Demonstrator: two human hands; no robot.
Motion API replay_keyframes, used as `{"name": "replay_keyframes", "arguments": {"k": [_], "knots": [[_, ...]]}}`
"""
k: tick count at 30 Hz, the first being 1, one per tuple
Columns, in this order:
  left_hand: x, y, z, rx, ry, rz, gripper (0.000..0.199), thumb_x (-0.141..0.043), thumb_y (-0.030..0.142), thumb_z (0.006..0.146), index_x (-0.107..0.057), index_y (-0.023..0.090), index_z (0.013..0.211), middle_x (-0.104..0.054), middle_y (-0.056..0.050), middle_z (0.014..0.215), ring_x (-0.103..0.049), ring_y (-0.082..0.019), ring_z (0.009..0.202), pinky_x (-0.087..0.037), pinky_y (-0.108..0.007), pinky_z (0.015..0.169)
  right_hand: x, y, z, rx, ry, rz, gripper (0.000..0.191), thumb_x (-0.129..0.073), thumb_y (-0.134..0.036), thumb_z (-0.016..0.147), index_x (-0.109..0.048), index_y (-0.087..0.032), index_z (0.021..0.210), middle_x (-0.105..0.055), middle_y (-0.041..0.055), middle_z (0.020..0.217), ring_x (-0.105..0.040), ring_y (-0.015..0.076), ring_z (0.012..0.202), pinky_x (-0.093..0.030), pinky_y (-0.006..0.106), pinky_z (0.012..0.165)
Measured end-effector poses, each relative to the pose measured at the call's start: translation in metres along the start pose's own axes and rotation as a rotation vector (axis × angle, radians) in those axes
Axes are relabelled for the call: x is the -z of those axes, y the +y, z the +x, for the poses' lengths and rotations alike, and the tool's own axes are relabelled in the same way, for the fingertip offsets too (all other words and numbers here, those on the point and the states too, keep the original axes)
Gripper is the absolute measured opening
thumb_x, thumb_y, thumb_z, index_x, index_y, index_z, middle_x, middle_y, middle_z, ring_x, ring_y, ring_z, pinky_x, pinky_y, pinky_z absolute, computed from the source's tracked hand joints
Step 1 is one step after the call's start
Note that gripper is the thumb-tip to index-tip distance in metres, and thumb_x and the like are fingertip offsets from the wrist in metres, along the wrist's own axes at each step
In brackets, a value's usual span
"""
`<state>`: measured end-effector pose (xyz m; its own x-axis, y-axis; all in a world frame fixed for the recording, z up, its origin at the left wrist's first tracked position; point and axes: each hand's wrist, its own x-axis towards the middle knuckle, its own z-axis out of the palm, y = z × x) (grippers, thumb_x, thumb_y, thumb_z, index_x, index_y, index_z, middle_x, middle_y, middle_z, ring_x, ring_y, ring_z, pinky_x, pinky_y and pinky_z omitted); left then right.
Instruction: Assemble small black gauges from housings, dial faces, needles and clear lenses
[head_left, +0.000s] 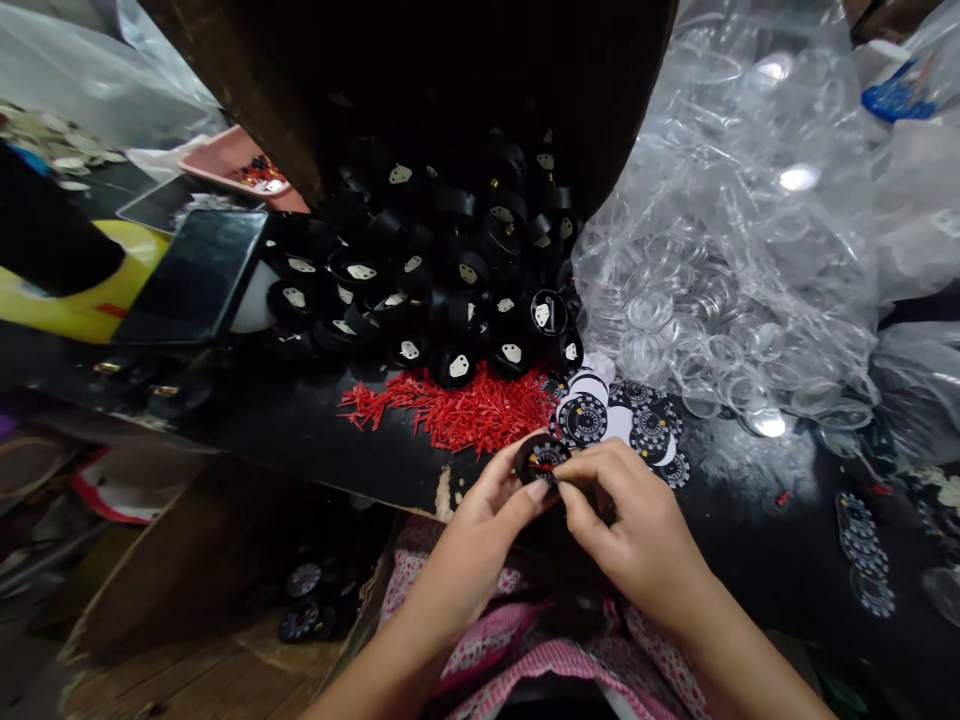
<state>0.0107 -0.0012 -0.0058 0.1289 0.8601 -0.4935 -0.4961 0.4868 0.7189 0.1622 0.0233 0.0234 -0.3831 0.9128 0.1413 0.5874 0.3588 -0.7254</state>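
A small round black gauge [534, 452] with a printed dial sits in my left hand [484, 510], gripped at its rim between thumb and fingers. Across its dial lies a red pointer [541, 465]. My right hand [637, 510] is pinched at the dial's near right side, with thumb and forefinger at the pointer's end. Just beyond my hands is a heap of loose red pointers [472, 408]. Loose printed dial discs [583, 420] overlap behind my right hand. Black gauge cases [454, 365] with pale metal plates spill toward me from a large dark container.
Clear round covers [720, 340] fill a plastic bag at the right. A phone [196, 275] leans at the left, near a pink tray [225, 160] of small parts. Below the table's front edge, an open cardboard box [157, 590] holds several finished-looking gauges [300, 618]. More dials [862, 545] lie far right.
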Motion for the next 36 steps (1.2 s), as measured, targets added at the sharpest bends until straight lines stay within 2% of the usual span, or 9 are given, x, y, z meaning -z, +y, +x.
{"name": "replay_keyframes", "arguments": {"k": [6,9,14,18,20,23,27,34,36], "knots": [[0.003,-0.006,-0.003,-0.036,0.027,0.108,0.043,-0.07,0.036,0.086,-0.063,0.036,0.128,-0.061,0.001,0.138,-0.05,-0.023,0.134,-0.035,-0.036,0.116,0.002,0.002,0.008,0.15,-0.03,-0.365,0.012,-0.051,-0.014,0.093,-0.062,-0.015,0.089,-0.064,0.0053,0.084,-0.057,0.0206,0.08,-0.033,0.037,0.076],[0.0,-0.009,-0.004,-0.01,0.105,0.105,0.039,-0.07,0.044,0.084,-0.069,0.033,0.121,-0.064,-0.002,0.134,-0.05,-0.027,0.134,-0.041,-0.04,0.112,0.001,0.0,0.011,0.192,-0.049,-0.431,0.015,-0.048,-0.013,0.091,-0.06,-0.016,0.082,-0.062,0.0046,0.078,-0.055,0.0199,0.075,-0.032,0.037,0.074],[-0.004,-0.022,-0.004,0.071,0.165,-0.148,0.038,-0.072,0.049,0.082,-0.072,0.032,0.115,-0.066,-0.005,0.132,-0.055,-0.032,0.128,-0.052,-0.045,0.102,0.0,-0.01,0.011,0.004,-0.023,-0.351,0.013,-0.052,-0.012,0.087,-0.056,-0.017,0.076,-0.062,0.0021,0.075,-0.054,0.0166,0.07,-0.035,0.034,0.072],[0.001,-0.026,0.0,0.029,0.102,-0.049,0.04,-0.072,0.041,0.084,-0.067,0.034,0.123,-0.058,-0.001,0.142,-0.049,-0.027,0.135,-0.049,-0.035,0.106,0.022,0.002,0.016,-0.106,-0.127,-0.108,0.012,-0.059,-0.017,0.088,-0.06,-0.02,0.077,-0.065,-0.0022,0.076,-0.059,0.0142,0.07,-0.039,0.029,0.07],[0.002,-0.024,0.003,-0.019,0.045,-0.018,0.04,-0.068,0.042,0.087,-0.065,0.034,0.127,-0.059,-0.001,0.141,-0.05,-0.026,0.134,-0.049,-0.035,0.106,0.039,0.022,0.022,-0.166,-0.04,-0.088,0.013,-0.057,-0.029,0.092,-0.062,-0.022,0.083,-0.066,-0.0008,0.08,-0.06,0.0158,0.072,-0.041,0.029,0.068],[0.002,-0.023,0.004,-0.081,0.016,-0.007,0.042,-0.064,0.042,0.09,-0.061,0.033,0.131,-0.058,-0.001,0.141,-0.05,-0.026,0.134,-0.049,-0.038,0.107,0.056,0.057,0.036,-0.397,0.279,-0.367,0.031,-0.063,-0.049,0.087,-0.06,-0.019,0.091,-0.064,0.0063,0.088,-0.059,0.0227,0.078,-0.04,0.035,0.07],[0.002,-0.026,0.006,-0.085,-0.003,0.003,0.044,-0.064,0.039,0.091,-0.06,0.029,0.133,-0.059,-0.004,0.141,-0.053,-0.026,0.131,-0.05,-0.039,0.106,0.063,0.085,0.05,-0.373,0.259,-0.47,0.021,-0.06,-0.038,0.088,-0.057,-0.018,0.082,-0.061,0.0075,0.092,-0.058,0.023,0.082,-0.04,0.039,0.077],[-0.004,-0.013,0.006,-0.047,-0.032,-0.17,0.032,-0.059,0.039,0.094,-0.066,0.03,0.123,-0.068,-0.005,0.128,-0.062,-0.024,0.121,-0.053,-0.038,0.101,0.068,0.066,0.026,-0.307,0.445,-0.157,0.014,-0.064,-0.032,0.084,-0.058,-0.02,0.088,-0.061,0.0033,0.08,-0.058,0.0182,0.071,-0.046,0.035,0.069],[-0.008,-0.008,0.005,0.012,-0.064,-0.211,0.031,-0.056,0.041,0.095,-0.068,0.028,0.12,-0.072,-0.006,0.121,-0.066,-0.023,0.113,-0.054,-0.037,0.098,0.057,0.045,0.013,-0.28,0.368,0.047,0.015,-0.062,-0.032,0.088,-0.062,-0.021,0.098,-0.065,0.0043,0.086,-0.062,0.0188,0.076,-0.05,0.034,0.07]]}}
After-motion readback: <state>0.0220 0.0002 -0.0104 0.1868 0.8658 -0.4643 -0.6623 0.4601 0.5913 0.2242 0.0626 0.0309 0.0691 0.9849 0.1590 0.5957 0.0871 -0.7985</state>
